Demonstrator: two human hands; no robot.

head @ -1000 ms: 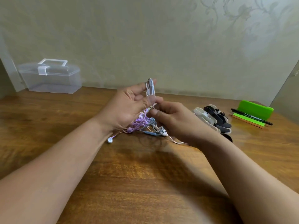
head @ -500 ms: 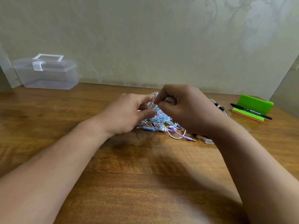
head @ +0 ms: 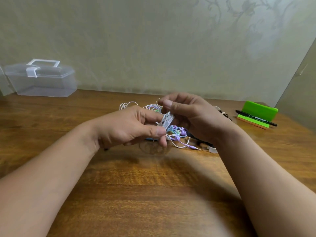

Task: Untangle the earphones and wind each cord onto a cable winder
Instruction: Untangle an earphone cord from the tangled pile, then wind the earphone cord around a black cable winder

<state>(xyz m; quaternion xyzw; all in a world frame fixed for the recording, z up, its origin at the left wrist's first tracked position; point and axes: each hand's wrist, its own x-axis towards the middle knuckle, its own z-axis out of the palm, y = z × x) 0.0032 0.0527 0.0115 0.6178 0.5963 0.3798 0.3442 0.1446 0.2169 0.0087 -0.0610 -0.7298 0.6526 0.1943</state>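
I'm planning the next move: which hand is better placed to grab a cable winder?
Probably right: the cable winders lie just beside the right hand, and the left hand pinches the white cord bundle.

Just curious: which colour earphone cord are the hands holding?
The white earphone cord, pinched by left hand and right hand; purple cord and blue cord lie loose.

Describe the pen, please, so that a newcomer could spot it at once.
Start at the far right corner of the table, by the wall. A bright green stand sits there, and the pen lies across its front. It is slim and black, unlike the pastel cords mid-table.
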